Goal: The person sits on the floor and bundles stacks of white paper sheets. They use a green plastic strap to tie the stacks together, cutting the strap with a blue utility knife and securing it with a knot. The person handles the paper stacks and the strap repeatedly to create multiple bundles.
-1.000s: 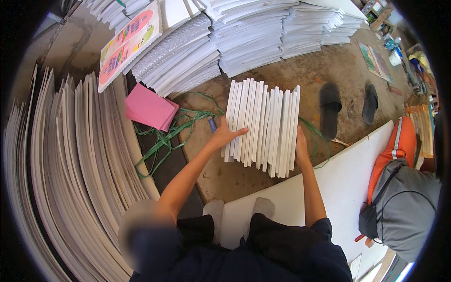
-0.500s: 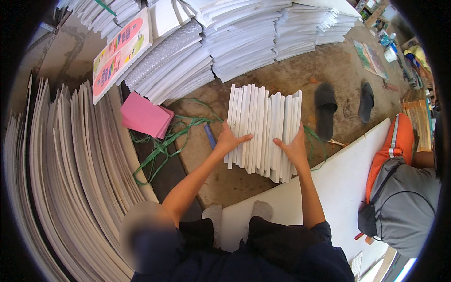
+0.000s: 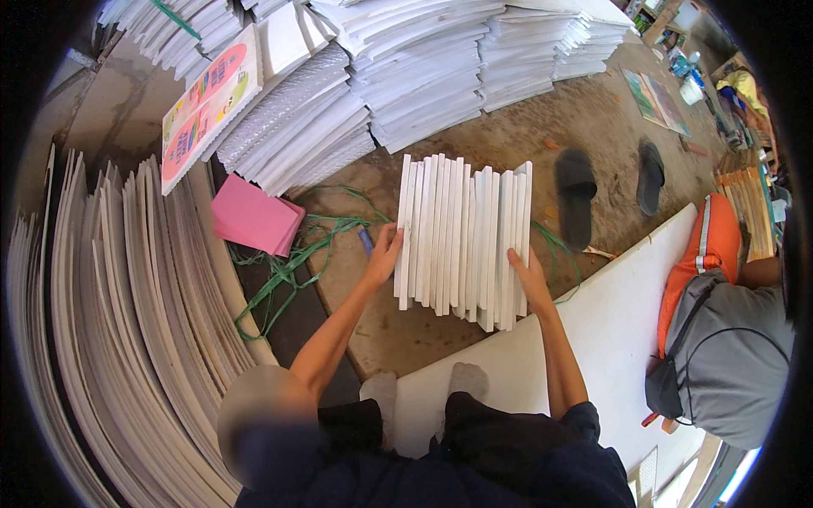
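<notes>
A stack of thin white boards (image 3: 461, 241) stands on edge in front of me, the edges facing up and slightly uneven along top and bottom. My left hand (image 3: 387, 252) presses against its left side, the fingers partly behind the outer board. On the opposite side my right hand (image 3: 528, 275) grips the outer board, its thumb on the edge. Together my hands clamp the stack between them. Tangled green plastic twine (image 3: 292, 275) lies left of my left hand, beside pink boards (image 3: 254, 213) and a small blue rod (image 3: 365, 243). More twine shows by my right hand.
Tall piles of white sheets (image 3: 415, 76) stand at the back, a printed colourful board (image 3: 210, 106) leaning there. Large upright boards (image 3: 127, 322) fill the left. Black slippers (image 3: 576, 199) lie right. A white panel (image 3: 610, 326) is under my feet; another person (image 3: 720, 356) is at the right.
My thumbs have come off the top edges of the stack, and my hands now sit at its outer sides. The boards look slightly shifted left as the view moves.
</notes>
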Demonstrator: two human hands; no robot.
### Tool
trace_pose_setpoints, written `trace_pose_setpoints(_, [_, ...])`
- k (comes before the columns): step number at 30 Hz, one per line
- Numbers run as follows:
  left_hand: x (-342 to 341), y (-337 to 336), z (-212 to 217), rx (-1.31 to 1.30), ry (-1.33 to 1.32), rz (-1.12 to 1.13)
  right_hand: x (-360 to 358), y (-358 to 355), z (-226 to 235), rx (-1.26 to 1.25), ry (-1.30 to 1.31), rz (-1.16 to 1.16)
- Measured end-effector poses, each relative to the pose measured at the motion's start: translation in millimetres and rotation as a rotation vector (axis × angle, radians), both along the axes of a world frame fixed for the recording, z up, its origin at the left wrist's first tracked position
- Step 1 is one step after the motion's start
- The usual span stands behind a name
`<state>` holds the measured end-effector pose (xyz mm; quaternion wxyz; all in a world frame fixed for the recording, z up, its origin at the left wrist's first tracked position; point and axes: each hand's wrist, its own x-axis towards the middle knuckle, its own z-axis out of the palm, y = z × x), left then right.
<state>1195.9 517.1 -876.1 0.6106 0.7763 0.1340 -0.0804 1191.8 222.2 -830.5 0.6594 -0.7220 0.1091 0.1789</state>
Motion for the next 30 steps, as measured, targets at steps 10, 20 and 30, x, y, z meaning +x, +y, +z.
trace_pose_setpoints(10, [17, 5, 150, 0.653, -0.204, 0.056, 21, 38, -6, 0.392, 0.046, -0.051])
trace_pose_setpoints(20, [35, -2, 144, 0.896, -0.312, 0.097, 75, 61, -59, 0.413, 0.225, 0.033])
trace_pose_setpoints(30, [66, -40, 171, 1.034, -0.287, -0.313, 63, 32, -84, -0.106, -0.007, -0.110])
